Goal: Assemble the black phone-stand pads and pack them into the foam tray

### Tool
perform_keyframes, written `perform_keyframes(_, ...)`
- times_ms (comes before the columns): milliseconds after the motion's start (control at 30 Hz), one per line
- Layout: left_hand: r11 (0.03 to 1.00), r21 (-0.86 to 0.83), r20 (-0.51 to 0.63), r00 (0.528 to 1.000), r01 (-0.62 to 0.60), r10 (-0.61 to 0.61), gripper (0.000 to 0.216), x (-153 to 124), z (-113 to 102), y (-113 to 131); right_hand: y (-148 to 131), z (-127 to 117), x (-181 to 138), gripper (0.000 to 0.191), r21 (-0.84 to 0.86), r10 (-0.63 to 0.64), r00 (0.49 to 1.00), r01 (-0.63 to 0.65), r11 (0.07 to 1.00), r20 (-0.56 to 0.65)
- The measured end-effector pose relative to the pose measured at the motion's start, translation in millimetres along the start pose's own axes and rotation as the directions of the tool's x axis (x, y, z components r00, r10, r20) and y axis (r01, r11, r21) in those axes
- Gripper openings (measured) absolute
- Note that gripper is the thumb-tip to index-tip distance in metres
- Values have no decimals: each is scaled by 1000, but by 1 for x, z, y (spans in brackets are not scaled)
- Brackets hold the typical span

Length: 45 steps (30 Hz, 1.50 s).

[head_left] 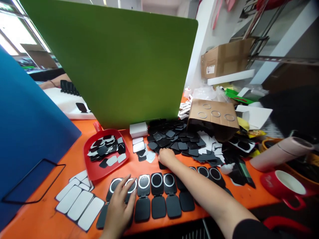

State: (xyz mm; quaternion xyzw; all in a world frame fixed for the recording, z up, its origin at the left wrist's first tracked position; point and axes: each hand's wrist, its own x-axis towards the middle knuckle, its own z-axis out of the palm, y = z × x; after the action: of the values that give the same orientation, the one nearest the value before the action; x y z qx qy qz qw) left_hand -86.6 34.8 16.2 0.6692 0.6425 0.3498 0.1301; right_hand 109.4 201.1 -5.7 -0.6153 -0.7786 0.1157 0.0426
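My left hand (121, 202), fingers apart, rests over the left end of a row of black hinged folding plates. Several upper plates carry a pale ring, such as the ringed plate (144, 184) just right of my fingers; plain black lower plates (158, 207) lie toward the front edge. My right hand (167, 157) is stretched across the row to the front of a heap of black square pieces (175, 134). Its fingers are curled, and their tips are hidden. One black square piece (162, 165) shows right below it. My right forearm covers part of the row.
A red dustpan (107, 171) holds black and white pieces. White cards (79, 204) lie front left. A green panel (119, 63) and a blue panel (30, 139) stand around the orange table. At right are a cardboard box (214, 114), a red mug (281, 189) and a pink bottle (279, 154).
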Motion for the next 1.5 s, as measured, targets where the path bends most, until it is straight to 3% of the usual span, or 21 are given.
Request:
perform_keyframes(133, 971, -203, 79, 990, 128, -114, 28, 20, 2, 20, 15, -22, -10, 24, 67, -10, 1000, 10, 998, -1)
perform_keyframes(200, 886, -382, 142, 964, 262, -223, 28, 30, 9, 31, 20, -32, -26, 25, 109, -18, 1000, 18, 994, -6)
perform_keyframes(300, 568, -678, 323, 883, 466, -340, 38, 39, 27, 54, 15, -40, -64, 28, 358, -132, 990, 108, 927, 43)
perform_keyframes(367, 303, -779, 474, 832, 548, -288, 46, 40, 39, 74, 10, -46, -97, 30, 640, -293, 949, 152, 753, 119)
perform_keyframes(433, 112, -804, 555, 805, 584, -207, 48, 37, 47, 93, 14, -54, -130, 32, 787, -383, 909, 112, 607, 166)
perform_keyframes(500, 6, -801, 584, 784, 599, -211, 47, 31, 48, 105, 31, -63, -164, 33, 757, -291, 938, 52, 652, 186)
perform_keyframes(567, -25, -751, 645, 724, 660, -242, 45, 24, 44, 107, 58, -63, -202, 32, 680, -84, 983, -50, 732, 162)
perform_keyframes(600, -18, -697, 697, 672, 717, -249, 43, 18, 41, 104, 71, -58, -221, 33, 647, 31, 987, -128, 752, 160)
perform_keyframes(667, 33, -555, 802, 545, 831, -244, 41, 4, 35, 92, 90, -33, -257, 32, 600, 207, 956, -291, 745, 207)
perform_keyframes(700, 63, -492, 836, 492, 868, -242, 41, -4, 33, 85, 93, -15, -271, 31, 623, 266, 935, -356, 697, 236)
perform_keyframes(733, 88, -444, 859, 452, 892, -240, 42, -14, 32, 79, 93, 5, -281, 30, 691, 305, 912, -408, 597, 275)
perform_keyframes(833, 115, -371, 884, 388, 922, -262, 38, -41, 34, 67, 80, 60, -289, 30, 857, 423, 811, -498, 134, 406)
perform_keyframes(900, 96, -338, 897, 352, 936, -267, 30, -55, 37, 68, 72, 79, -284, 32, 868, 495, 760, -496, 23, 421)
perform_keyframes(933, 71, -333, 904, 340, 940, -258, 26, -60, 38, 70, 71, 82, -282, 32, 870, 517, 759, -490, 53, 396)
perform_keyframes(1000, 4, -333, 920, 326, 943, -216, 21, -65, 38, 76, 74, 75, -283, 32, 853, 485, 824, -454, 258, 292)
perform_keyframes(1067, -51, -334, 929, 320, 941, -185, 20, -66, 39, 80, 78, 55, -288, 29, 771, 309, 933, -332, 543, 184)
perform_keyframes(1133, -42, -329, 930, 315, 944, -190, 24, -66, 40, 82, 73, 29, -293, 23, 658, 51, 979, -169, 734, 195)
perform_keyframes(1200, 17, -319, 926, 315, 948, -208, 30, -65, 42, 83, 56, 4, -291, 22, 614, -117, 964, -57, 787, 238)
perform_keyframes(1300, 193, -290, 916, 330, 937, -229, 43, -67, 46, 84, 16, -21, -274, 26, 583, -107, 981, -8, 812, 163)
perform_keyframes(1367, 380, -307, 887, 407, 872, -217, 54, -69, 47, 85, -7, -27, -258, 26, 498, -97, 989, 29, 867, 111)
perform_keyframes(1500, 727, -399, 756, 650, 559, -85, 68, -72, 43, 81, -26, -28, -240, 28, 266, -142, 986, 113, 957, 92)
